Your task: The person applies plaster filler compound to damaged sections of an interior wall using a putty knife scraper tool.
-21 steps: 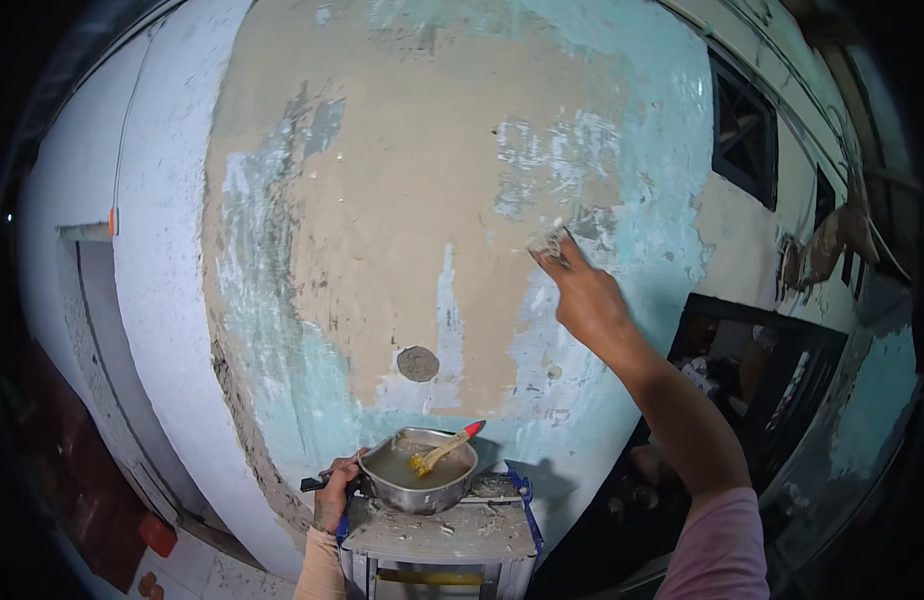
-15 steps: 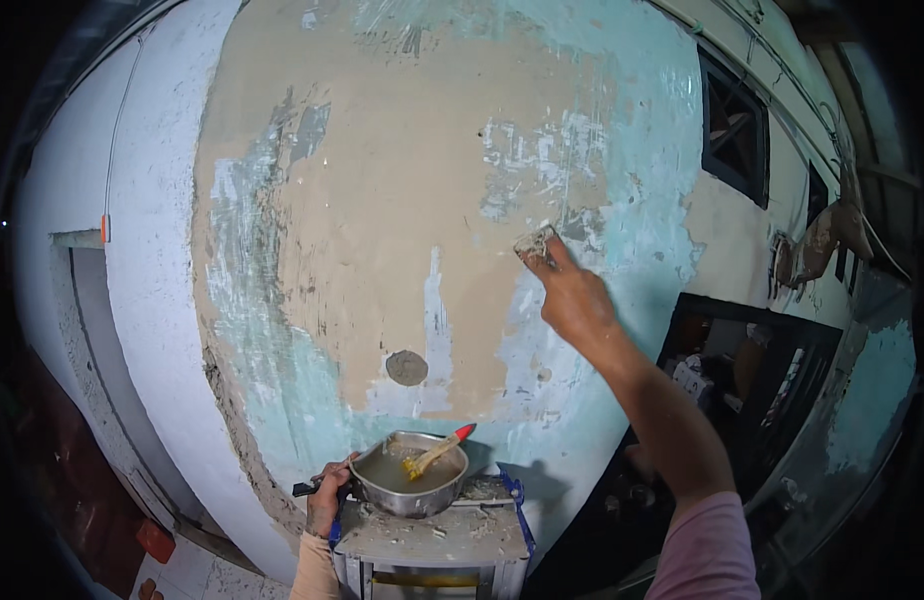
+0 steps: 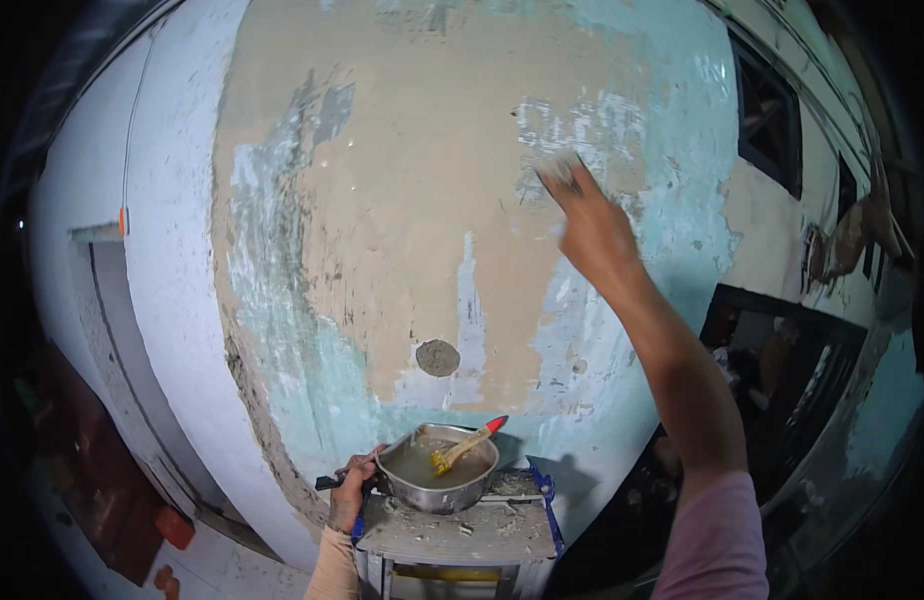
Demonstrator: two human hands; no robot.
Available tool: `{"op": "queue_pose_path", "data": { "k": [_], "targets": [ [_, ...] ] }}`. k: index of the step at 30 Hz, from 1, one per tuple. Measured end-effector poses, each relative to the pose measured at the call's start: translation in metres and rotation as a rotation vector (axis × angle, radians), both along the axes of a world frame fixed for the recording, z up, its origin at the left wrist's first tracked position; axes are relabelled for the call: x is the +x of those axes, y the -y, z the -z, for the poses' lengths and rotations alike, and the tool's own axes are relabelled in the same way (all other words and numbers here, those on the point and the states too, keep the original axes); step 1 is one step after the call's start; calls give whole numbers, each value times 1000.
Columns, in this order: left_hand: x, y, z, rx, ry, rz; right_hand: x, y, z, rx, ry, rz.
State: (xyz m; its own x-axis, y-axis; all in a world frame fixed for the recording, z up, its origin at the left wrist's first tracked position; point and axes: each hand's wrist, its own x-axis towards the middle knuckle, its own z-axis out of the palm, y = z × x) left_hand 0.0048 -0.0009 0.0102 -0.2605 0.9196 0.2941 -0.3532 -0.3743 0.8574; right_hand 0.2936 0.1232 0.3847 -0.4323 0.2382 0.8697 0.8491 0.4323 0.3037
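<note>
A pan (image 3: 437,498) sits on a stepladder (image 3: 412,537) before a wall (image 3: 402,200), a brush (image 3: 466,449) resting inside, its end over the right rim. At the pan's left, a person's left hand (image 3: 352,490) wraps a handle (image 3: 328,482); the right hand (image 3: 594,230), with a tool (image 3: 559,168), is raised higher, rightward. A doorway (image 3: 152,350) stands far left, a window (image 3: 769,120) upper right.
</note>
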Motion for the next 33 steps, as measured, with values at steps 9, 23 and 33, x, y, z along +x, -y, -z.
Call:
{"op": "queue_pose_path", "data": {
  "k": [9, 23, 33],
  "targets": [
    [-1, 13, -15, -47, -124, -81, -18, 22, 148, -587, 591, -410],
    [2, 26, -23, -45, -140, -8, -112, 27, 228, -846, 1227, -455],
    [-4, 25, -11, -48, -22, 23, -94, 38, 188, -1088, 1162, -371]
  ]
}}
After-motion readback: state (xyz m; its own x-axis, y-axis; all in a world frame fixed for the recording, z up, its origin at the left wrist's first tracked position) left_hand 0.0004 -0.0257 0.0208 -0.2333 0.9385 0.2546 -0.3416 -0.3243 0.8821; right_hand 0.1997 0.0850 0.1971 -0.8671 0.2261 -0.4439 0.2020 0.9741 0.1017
